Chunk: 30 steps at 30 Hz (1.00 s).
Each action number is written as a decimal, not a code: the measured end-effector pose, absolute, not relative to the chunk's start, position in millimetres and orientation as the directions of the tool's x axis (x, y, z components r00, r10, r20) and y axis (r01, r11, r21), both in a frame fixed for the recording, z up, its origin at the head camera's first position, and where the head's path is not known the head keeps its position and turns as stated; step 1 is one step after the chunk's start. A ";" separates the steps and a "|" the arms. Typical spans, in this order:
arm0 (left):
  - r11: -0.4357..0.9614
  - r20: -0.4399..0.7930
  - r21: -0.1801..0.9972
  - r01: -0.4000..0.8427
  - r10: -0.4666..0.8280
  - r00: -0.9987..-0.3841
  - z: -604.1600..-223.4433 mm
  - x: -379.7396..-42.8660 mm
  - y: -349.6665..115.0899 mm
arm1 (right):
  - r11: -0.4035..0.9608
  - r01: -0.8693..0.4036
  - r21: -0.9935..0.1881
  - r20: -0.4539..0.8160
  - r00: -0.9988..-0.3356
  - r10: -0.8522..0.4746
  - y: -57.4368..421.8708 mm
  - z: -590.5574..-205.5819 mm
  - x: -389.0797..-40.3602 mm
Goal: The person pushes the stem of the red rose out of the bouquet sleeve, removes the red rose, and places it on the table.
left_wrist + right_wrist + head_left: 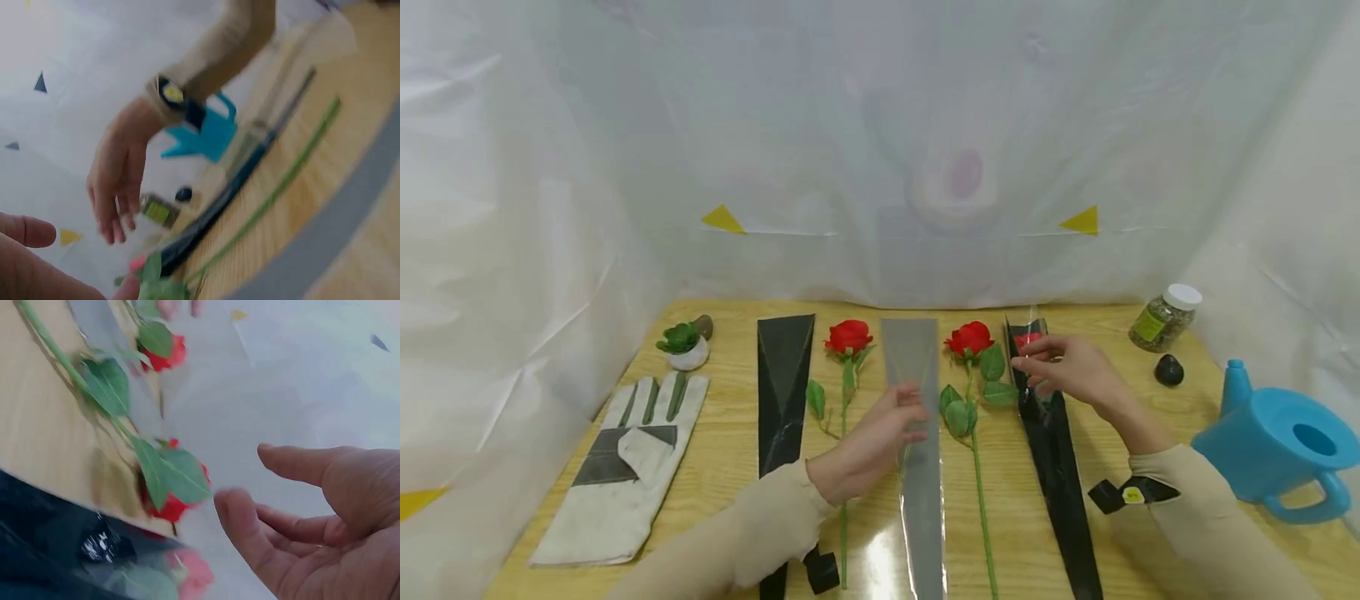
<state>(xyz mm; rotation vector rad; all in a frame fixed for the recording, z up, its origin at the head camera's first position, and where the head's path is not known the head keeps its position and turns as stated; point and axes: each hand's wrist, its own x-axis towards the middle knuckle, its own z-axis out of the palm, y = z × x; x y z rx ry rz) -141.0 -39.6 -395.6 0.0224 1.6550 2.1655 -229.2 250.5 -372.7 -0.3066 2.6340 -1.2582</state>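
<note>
My right hand [1075,371] hovers over the top of a black flower sleeve [1056,467], thumb and fingers apart and nothing between them. Inside that sleeve's clear front lies a rose [190,572], its red bloom showing through the film. My left hand [880,437], fingers loosely bent and holding nothing, is above a grey flower sleeve [922,475] that lies flat. Between the two hands a red rose [970,339] with green leaves rests on the table. Another red rose [849,337] lies left of the grey sleeve, its stem partly hidden by my left forearm.
A second black sleeve [782,375] lies further left, beside a work glove [625,475] and a small potted succulent [688,354]. On the right are a blue watering can [1273,442], a dark stone [1168,370] and a white-capped jar [1163,321]. White sheeting [820,150] surrounds the wooden table.
</note>
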 end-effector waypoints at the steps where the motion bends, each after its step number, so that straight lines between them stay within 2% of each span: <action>1: -0.237 -0.240 0.909 -0.342 0.372 -0.897 -392.9 -138.2 -35.2 | 0.624 -0.104 -0.774 -0.082 -0.962 -0.261 253.9 -371.4 -229.9; 5: -0.278 -0.273 0.843 -0.461 0.516 -0.812 -388.9 -129.5 -13.7 | 0.710 -0.134 -0.692 -0.036 -0.975 -0.219 265.1 -376.6 -236.8; 10: -0.166 -0.341 0.841 -0.515 0.578 -0.742 -393.7 -126.2 20.4 | 0.828 -0.126 -0.546 -0.051 -0.982 -0.183 277.2 -395.8 -250.6; 16: -0.062 -0.418 0.823 -0.564 0.605 -0.677 -403.1 -135.8 56.3 | 0.827 -0.054 -0.559 -0.171 -0.969 -0.179 282.6 -407.4 -252.2; 20: -0.041 -0.453 0.815 -0.579 0.577 -0.679 -410.3 -143.2 73.7 | 0.845 -0.044 -0.533 -0.184 -0.969 -0.166 284.4 -414.6 -251.8; 24: -0.059 -0.476 0.807 -0.587 0.524 -0.707 -418.2 -145.9 84.0 | 0.860 -0.017 -0.510 -0.209 -0.967 -0.143 285.7 -421.7 -251.7; 30: -0.054 -0.489 0.804 -0.592 0.506 -0.710 -433.2 -144.1 88.2 | 0.760 0.082 -0.645 -0.253 -0.961 -0.112 291.5 -430.7 -249.3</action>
